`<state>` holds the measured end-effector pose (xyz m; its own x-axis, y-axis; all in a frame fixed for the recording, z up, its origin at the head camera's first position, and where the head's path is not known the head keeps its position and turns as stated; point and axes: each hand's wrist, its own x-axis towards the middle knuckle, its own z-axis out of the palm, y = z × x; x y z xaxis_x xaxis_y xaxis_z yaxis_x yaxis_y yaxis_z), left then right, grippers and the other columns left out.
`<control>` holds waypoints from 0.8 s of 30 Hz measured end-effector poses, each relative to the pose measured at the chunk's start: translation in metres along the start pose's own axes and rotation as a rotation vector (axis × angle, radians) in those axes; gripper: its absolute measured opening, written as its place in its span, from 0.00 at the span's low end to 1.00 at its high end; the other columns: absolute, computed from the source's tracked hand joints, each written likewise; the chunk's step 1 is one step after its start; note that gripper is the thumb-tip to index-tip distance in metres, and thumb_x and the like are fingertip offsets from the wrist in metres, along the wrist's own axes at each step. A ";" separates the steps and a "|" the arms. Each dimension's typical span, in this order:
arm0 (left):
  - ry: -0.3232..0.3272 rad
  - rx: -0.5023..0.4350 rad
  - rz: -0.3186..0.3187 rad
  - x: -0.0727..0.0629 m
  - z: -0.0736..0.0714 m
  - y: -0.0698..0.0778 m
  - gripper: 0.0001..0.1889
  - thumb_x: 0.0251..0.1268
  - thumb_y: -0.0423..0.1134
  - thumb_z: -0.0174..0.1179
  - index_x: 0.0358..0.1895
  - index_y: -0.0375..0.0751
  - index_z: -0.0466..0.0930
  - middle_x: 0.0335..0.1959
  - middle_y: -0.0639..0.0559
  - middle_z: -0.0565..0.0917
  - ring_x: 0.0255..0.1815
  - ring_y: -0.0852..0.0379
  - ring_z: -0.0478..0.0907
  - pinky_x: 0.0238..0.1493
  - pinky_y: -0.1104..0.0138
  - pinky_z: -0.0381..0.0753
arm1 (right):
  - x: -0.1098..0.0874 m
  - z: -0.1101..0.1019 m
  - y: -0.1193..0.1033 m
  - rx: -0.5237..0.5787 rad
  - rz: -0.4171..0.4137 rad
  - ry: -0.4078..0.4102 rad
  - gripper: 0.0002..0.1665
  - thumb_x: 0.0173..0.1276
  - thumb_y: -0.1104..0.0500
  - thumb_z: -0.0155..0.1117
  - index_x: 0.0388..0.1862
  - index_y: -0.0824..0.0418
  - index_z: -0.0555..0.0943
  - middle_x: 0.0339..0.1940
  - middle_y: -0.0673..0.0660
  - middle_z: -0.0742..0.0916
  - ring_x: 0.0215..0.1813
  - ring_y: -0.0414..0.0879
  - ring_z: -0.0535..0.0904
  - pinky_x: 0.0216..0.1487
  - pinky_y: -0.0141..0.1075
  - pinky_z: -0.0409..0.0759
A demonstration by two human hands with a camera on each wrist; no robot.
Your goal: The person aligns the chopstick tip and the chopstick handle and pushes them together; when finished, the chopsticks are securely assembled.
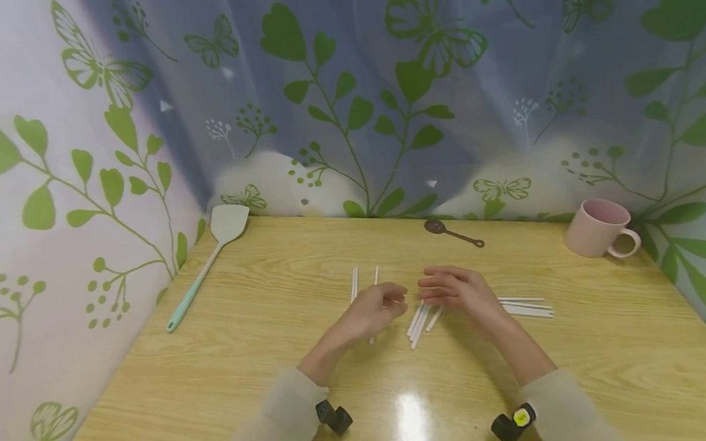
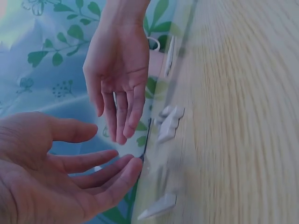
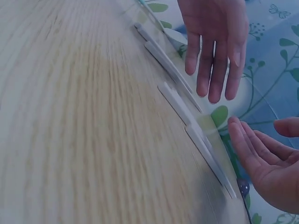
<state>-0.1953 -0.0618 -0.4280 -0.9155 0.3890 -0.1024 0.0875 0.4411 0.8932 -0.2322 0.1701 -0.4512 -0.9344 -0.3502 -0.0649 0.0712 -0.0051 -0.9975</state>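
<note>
Thin white sticks lie on the wooden table in small groups. My left hand (image 1: 376, 311) hovers over a single stick (image 1: 377, 274), with a pair of sticks (image 1: 354, 283) just to its left. Between the hands lies a loose bunch of white sticks (image 1: 419, 326). My right hand (image 1: 460, 296) is above the far end of that bunch, and another group of sticks (image 1: 526, 311) lies to its right. In the left wrist view, both the left hand (image 2: 79, 172) and the right hand (image 2: 119, 79) have relaxed fingers, palms facing each other, with nothing held.
A spatula (image 1: 204, 265) with a mint handle lies at the table's left edge. At the back are a small dark brown spoon (image 1: 452, 232) and, to the right, a pink mug (image 1: 595, 228). A leaf-patterned curtain (image 1: 348, 99) hangs behind the wooden table (image 1: 228, 375).
</note>
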 end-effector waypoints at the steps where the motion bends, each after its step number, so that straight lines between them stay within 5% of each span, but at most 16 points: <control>1: -0.001 0.002 0.005 0.001 0.002 0.001 0.22 0.80 0.38 0.56 0.70 0.31 0.74 0.63 0.38 0.82 0.64 0.42 0.79 0.61 0.51 0.83 | -0.002 -0.003 0.000 0.010 -0.001 0.008 0.30 0.85 0.58 0.52 0.75 0.77 0.65 0.65 0.73 0.82 0.57 0.55 0.87 0.63 0.46 0.83; 12: -0.037 0.012 0.028 0.017 0.030 0.007 0.20 0.80 0.39 0.57 0.68 0.37 0.77 0.60 0.46 0.84 0.62 0.49 0.80 0.62 0.56 0.82 | -0.035 -0.047 0.004 -0.008 -0.035 0.075 0.30 0.85 0.58 0.53 0.73 0.79 0.66 0.56 0.58 0.89 0.57 0.47 0.87 0.62 0.42 0.83; 24: -0.057 0.052 0.023 0.035 0.051 0.013 0.20 0.80 0.39 0.56 0.69 0.36 0.77 0.58 0.44 0.84 0.57 0.50 0.82 0.51 0.64 0.86 | -0.071 -0.093 0.004 -0.268 -0.056 0.181 0.31 0.86 0.53 0.52 0.72 0.77 0.69 0.52 0.43 0.90 0.53 0.36 0.87 0.56 0.29 0.84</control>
<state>-0.2064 -0.0011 -0.4425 -0.8892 0.4445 -0.1085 0.1298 0.4724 0.8718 -0.1980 0.2820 -0.4533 -0.9829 -0.1839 0.0097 -0.0536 0.2354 -0.9704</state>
